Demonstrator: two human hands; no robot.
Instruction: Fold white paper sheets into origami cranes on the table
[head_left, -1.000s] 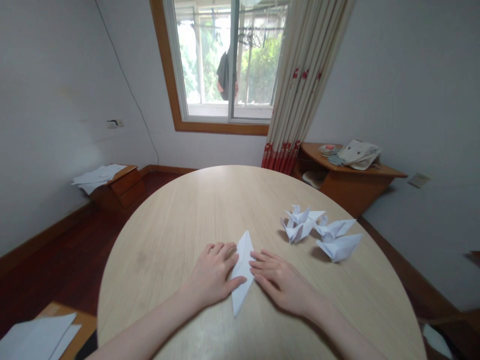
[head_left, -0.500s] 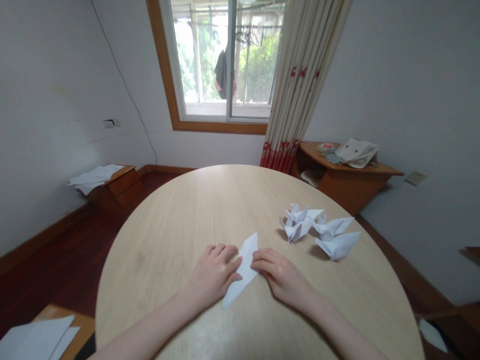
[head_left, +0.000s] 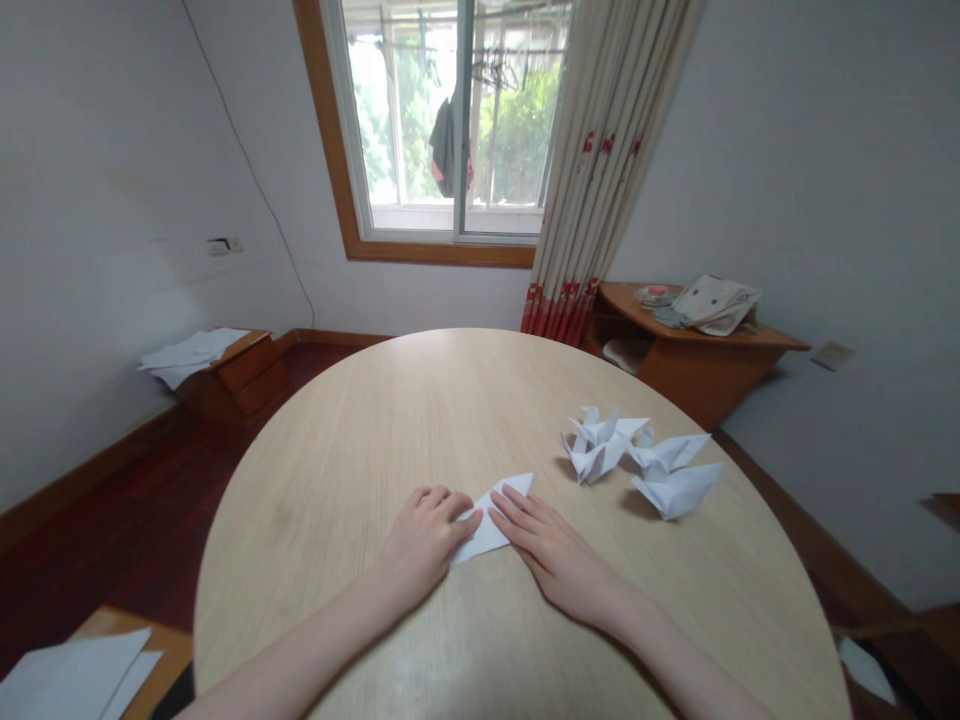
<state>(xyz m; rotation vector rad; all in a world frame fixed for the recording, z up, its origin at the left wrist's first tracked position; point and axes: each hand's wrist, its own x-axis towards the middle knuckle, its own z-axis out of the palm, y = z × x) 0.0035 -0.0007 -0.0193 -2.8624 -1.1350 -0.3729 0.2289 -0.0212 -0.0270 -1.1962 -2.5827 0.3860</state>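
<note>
A white folded sheet of paper point(head_left: 486, 538), pointed at its upper right end, lies slantwise on the round table. My left hand point(head_left: 426, 535) grips its left part, thumb on top and the other fingers bent; where they meet the paper is partly hidden. From the right, my right hand point(head_left: 559, 548) rests stretched-out fingers flat on the paper, slightly apart. To the right of my hands sit several white folded paper figures with pointed wings, among them a nearer figure point(head_left: 677, 490) and a cluster farther left point(head_left: 598, 448).
The round wooden table point(head_left: 322, 450) spans the middle. A corner desk point(head_left: 720, 350) with a cloth bag point(head_left: 716, 304) stands back right. Papers lie on a low cabinet point(head_left: 247, 370) at back left, and white sheets point(head_left: 67, 675) lie at lower left.
The folded paper has turned clockwise and looks narrower from its lower edge. My right hand has moved left, from pinching the paper's edge to lying flat on it. My left hand has barely moved.
</note>
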